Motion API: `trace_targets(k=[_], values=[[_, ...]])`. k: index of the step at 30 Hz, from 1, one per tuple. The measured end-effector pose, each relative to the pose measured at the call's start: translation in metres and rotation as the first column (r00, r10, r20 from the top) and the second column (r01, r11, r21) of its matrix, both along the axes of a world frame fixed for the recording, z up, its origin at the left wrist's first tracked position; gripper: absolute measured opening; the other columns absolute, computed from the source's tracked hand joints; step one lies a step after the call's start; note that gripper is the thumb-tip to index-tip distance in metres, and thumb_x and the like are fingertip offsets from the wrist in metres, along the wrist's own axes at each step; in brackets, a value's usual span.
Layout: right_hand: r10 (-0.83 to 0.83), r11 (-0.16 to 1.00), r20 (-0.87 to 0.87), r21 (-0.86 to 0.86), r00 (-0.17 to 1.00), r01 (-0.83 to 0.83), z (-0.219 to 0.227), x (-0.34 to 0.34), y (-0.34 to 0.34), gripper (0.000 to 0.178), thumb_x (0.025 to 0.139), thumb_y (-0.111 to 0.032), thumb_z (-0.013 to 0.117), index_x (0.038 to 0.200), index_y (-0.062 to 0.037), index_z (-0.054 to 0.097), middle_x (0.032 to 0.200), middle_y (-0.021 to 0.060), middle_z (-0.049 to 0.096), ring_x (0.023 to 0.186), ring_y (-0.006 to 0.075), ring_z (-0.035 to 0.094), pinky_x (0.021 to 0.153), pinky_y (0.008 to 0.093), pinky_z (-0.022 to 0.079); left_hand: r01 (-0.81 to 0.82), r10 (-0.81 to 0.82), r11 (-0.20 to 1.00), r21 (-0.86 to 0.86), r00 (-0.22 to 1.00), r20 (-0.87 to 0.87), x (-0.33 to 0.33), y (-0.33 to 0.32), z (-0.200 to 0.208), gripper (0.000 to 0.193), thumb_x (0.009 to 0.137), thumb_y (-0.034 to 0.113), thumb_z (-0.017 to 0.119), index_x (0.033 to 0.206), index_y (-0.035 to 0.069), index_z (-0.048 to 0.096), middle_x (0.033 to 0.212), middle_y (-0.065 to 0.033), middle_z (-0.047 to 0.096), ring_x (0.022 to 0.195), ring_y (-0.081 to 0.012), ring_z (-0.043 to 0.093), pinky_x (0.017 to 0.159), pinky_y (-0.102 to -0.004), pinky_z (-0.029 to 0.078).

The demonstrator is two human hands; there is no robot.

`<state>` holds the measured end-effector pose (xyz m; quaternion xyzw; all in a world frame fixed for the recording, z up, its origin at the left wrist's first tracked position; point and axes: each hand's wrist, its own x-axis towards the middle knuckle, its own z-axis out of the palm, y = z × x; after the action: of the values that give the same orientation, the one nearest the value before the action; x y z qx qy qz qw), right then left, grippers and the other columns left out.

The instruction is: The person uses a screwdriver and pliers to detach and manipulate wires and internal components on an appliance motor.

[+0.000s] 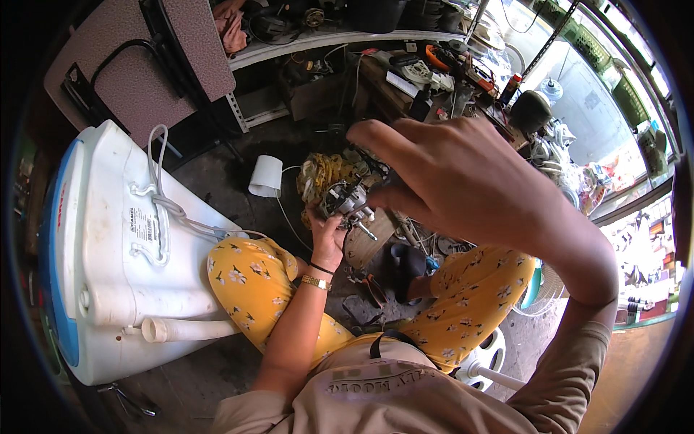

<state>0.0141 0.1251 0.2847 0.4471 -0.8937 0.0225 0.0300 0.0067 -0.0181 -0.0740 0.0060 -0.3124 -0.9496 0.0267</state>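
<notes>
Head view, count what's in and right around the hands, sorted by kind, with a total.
Hands: 2, left hand under and right hand over the motor
Small metal motor, held: 1
White plastic cup, lying on the floor: 1
White washing machine, lying on its side: 1
Wrist bands: 2
Total: 7

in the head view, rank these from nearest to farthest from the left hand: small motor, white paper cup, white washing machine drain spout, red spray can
1. small motor: held in the left hand, just above the palm.
2. white paper cup: on the floor, up and to the left.
3. white drain spout: lower left, on the washing machine.
4. red spray can: far upper right, on the cluttered bench.
</notes>
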Motion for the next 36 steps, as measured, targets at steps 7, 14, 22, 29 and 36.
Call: trace_targets(k=[7, 14, 22, 29, 36], values=[[0.016, 1.0, -0.123, -0.015, 0.992, -0.018, -0.012, -0.006, 0.009, 0.034, 0.09, -0.017, 0.064, 0.117, -0.0034, 0.05, 0.082, 0.0124, 0.061, 0.066, 0.033, 0.065, 0.06, 0.0436, 0.053, 0.02, -0.02, 1.0, -0.019, 1.0, 0.012, -0.001, 0.0, -0.001, 0.064, 0.084, 0.014, 0.063, 0.136, 0.018, 0.026, 0.125, -0.0123, 0.048, 0.112, -0.0278, 0.056, 0.093, -0.0533, 0.051], [0.023, 0.998, -0.109, -0.05, 0.994, -0.029, -0.028, -0.009, 0.013, 0.032, 0.088, -0.016, 0.065, 0.115, -0.0053, 0.051, 0.088, 0.0119, 0.06, 0.072, 0.0296, 0.065, 0.061, 0.0407, 0.054, 0.025, -0.03, 0.998, 0.051, 0.995, 0.093, 0.001, 0.001, 0.004, 0.063, 0.08, 0.0, 0.061, 0.132, 0.017, 0.03, 0.126, -0.0097, 0.046, 0.114, -0.0231, 0.052, 0.093, -0.0434, 0.05], [-0.007, 1.0, -0.082, -0.004, 0.997, 0.007, -0.023, -0.01, 0.016, 0.032, 0.084, -0.006, 0.061, 0.114, -0.0056, 0.049, 0.096, 0.0147, 0.058, 0.074, 0.0319, 0.065, 0.062, 0.0418, 0.053, 0.02, -0.019, 1.0, -0.003, 0.989, 0.146, 0.003, 0.001, -0.002, 0.063, 0.08, 0.0, 0.062, 0.133, 0.017, 0.031, 0.125, -0.0083, 0.046, 0.113, -0.0212, 0.051, 0.093, -0.0403, 0.049], [0.043, 0.982, 0.029, -0.183, 0.999, -0.037, -0.031, -0.013, 0.03, 0.029, 0.087, -0.007, 0.063, 0.113, -0.0085, 0.051, 0.1, 0.012, 0.06, 0.08, 0.0327, 0.065, 0.063, 0.0417, 0.053, 0.02, -0.018, 1.0, -0.009, 0.985, 0.173, 0.002, 0.003, -0.007, 0.062, 0.081, 0.0, 0.061, 0.133, 0.017, 0.032, 0.125, -0.0086, 0.046, 0.111, -0.0208, 0.052, 0.093, -0.0393, 0.049], [0.013, 0.971, 0.096, -0.24, 0.995, 0.01, -0.038, -0.017, 0.033, 0.036, 0.084, -0.003, 0.065, 0.116, -0.0075, 0.049, 0.105, 0.0121, 0.058, 0.077, 0.0339, 0.065, 0.063, 0.0425, 0.053, 0.024, -0.019, 0.999, -0.03, 0.986, 0.164, 0.001, 0.001, -0.011, 0.061, 0.082, 0.0, 0.06, 0.133, 0.018, 0.031, 0.127, -0.0094, 0.045, 0.111, -0.022, 0.052, 0.089, -0.0411, 0.052]])
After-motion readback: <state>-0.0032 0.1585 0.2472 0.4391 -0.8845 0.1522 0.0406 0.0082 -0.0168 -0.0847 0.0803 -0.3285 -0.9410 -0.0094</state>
